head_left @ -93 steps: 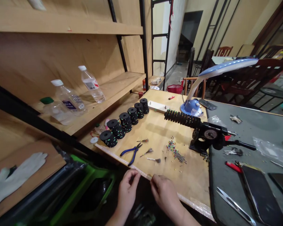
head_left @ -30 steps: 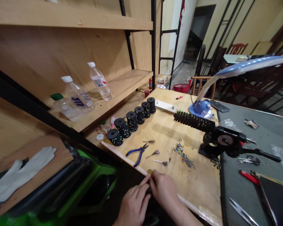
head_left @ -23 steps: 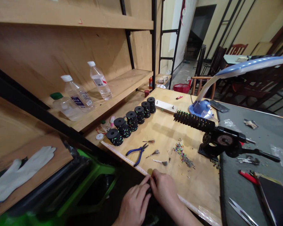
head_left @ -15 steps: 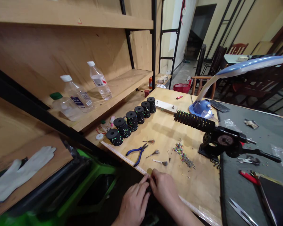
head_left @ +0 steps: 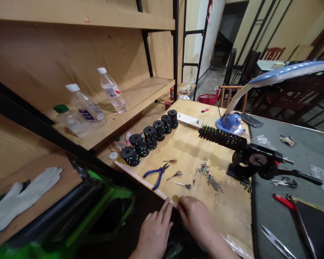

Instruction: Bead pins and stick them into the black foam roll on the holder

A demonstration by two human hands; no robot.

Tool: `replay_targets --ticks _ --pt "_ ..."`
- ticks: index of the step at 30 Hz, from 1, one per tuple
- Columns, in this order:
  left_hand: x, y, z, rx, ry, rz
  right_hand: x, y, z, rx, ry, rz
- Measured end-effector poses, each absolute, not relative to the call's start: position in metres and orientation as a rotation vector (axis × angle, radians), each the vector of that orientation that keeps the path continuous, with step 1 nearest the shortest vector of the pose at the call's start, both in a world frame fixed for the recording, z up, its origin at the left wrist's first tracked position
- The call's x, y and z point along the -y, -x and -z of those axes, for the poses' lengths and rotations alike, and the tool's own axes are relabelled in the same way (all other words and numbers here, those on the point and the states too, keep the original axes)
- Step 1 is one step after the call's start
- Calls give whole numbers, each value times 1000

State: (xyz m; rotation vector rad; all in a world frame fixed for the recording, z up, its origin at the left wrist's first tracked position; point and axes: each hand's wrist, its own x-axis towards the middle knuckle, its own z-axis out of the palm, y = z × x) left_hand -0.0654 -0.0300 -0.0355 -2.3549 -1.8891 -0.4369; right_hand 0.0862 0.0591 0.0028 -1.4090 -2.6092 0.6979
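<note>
Probably steadiness is best kept at the measuring tape [head_left: 140, 180] on the table [head_left: 226, 213] edge, where the left hand [head_left: 154, 232] is laid flat, fingers narrow, and the right hand [head_left: 197, 222] curled, its hold unseen.

Black spools [head_left: 151, 138], green and yellow flecks. Blue-handled pliers [head_left: 154, 173]. Multicoloured pins [head_left: 208, 175]. Pale wood counter [head_left: 226, 210]. Blue-white lamp [head_left: 233, 118]. White glove [head_left: 21, 198].

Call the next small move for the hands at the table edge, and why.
Likely reach the right hand to the short feather-tipped pin: it and the left hand meet at the white measuring strip edging the wooden table, nothing visibly held, and that pin lies closest ahead.
</note>
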Motion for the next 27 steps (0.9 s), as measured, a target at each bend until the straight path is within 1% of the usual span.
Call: replay_targets --ticks 7,16,23,27 --pt "29 62 36 1833 2299 245 -62 -128 -10 2743 1179 -550" --pt "31 60 38 1869 2297 214 -62 -144 -17 2830 1072 -467" --pt "30 54 24 2008 2300 -35 -68 -151 -20 2910 891 -327" --pt "28 53 18 2022 2317 -100 -71 -156 -18 2903 869 -246"
